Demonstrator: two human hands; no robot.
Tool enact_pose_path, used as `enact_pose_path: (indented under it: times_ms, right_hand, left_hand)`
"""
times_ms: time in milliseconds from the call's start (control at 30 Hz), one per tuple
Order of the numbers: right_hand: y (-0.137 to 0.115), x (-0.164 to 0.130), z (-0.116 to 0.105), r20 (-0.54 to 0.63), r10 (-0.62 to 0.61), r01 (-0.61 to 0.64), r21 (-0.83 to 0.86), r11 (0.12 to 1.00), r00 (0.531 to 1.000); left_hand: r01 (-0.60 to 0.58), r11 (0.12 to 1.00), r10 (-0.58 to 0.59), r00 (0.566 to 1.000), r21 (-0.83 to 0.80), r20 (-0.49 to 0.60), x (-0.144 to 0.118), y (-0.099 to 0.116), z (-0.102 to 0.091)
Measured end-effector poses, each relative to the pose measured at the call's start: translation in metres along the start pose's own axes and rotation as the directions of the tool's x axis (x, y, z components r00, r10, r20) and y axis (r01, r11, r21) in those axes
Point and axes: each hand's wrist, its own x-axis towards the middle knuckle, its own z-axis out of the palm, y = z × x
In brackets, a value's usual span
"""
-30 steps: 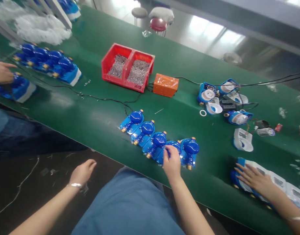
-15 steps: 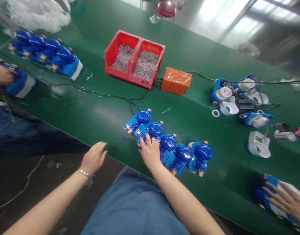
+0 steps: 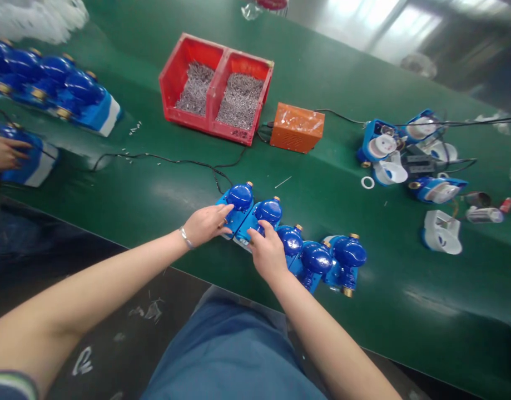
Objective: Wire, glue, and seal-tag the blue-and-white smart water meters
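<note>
Several blue water meters with brass pipe ends lie face down in a slanting row in front of me. My left hand (image 3: 207, 224) grips the near side of the leftmost water meter (image 3: 240, 197), its thumb and fingers around the pipe end. On the second water meter (image 3: 268, 211) rests my right hand (image 3: 268, 251), thumb and fingers closed about its near pipe end, which they hide. My right wrist lies close to the third water meter (image 3: 290, 240). Farther right are another water meter (image 3: 316, 258) and the rightmost one (image 3: 349, 253).
A red two-part bin (image 3: 213, 125) full of small screws stands behind, beside an orange box (image 3: 297, 129) with cables. Opened meters (image 3: 380, 145) and a white cover (image 3: 442, 233) lie right. At left, a co-worker's hand (image 3: 7, 153) is on another meter, near a meter row (image 3: 82, 91).
My left hand has moved right from the table edge onto the leftmost water meter. My right hand has stayed at the second meter, which now sits slightly turned. The co-worker's hand at right has left view.
</note>
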Motion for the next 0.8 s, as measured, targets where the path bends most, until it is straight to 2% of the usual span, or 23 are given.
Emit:
enact_pose_path:
  times_ms: [100,167,233,333,367,433,500,633,733,800]
  right_hand:
    - [0.000,0.005,-0.027,0.145,0.067,-0.106,0.282,0.954,0.987]
    - [0.001,0.011,-0.037,0.262,0.062,-0.173,0.429,0.887,0.963]
    - [0.002,0.022,-0.039,0.378,0.050,-0.249,0.499,0.830,0.925]
    - [0.008,0.049,-0.028,0.539,0.078,-0.352,0.428,0.832,0.839]
    - [0.012,0.060,-0.023,0.567,0.093,-0.357,0.375,0.856,0.819]
    - [0.023,0.083,-0.012,0.584,0.123,-0.335,0.270,0.903,0.802]
    - [0.037,0.104,-0.003,0.580,0.146,-0.313,0.199,0.929,0.802]
    - [0.061,0.131,0.011,0.569,0.208,-0.304,0.079,0.949,0.796]
    - [0.067,0.137,0.011,0.494,0.259,-0.310,0.021,0.951,0.830]
    - [0.063,0.131,0.002,0.385,0.297,-0.324,0.005,0.946,0.874]
  left_hand:
    - [0.222,0.972,-0.228,0.971,0.083,0.070,-0.003,0.019,-0.038]
    - [0.295,0.949,-0.313,0.926,0.115,0.210,0.002,0.026,-0.061]
    - [0.292,0.950,-0.310,0.859,0.106,0.408,0.014,0.027,-0.074]
    - [0.227,0.968,-0.237,0.707,0.103,0.666,0.043,0.017,-0.067]
    - [0.194,0.974,-0.220,0.660,0.119,0.718,0.054,0.012,-0.059]
    - [0.130,0.980,-0.197,0.604,0.149,0.772,0.077,0.001,-0.041]
    - [0.114,0.976,-0.217,0.595,0.187,0.774,0.097,-0.008,-0.023]
    - [0.159,0.951,-0.306,0.614,0.266,0.728,0.127,-0.014,-0.002]
    - [0.212,0.932,-0.357,0.666,0.293,0.655,0.140,-0.012,0.002]
    - [0.240,0.915,-0.392,0.712,0.324,0.582,0.146,-0.012,-0.001]
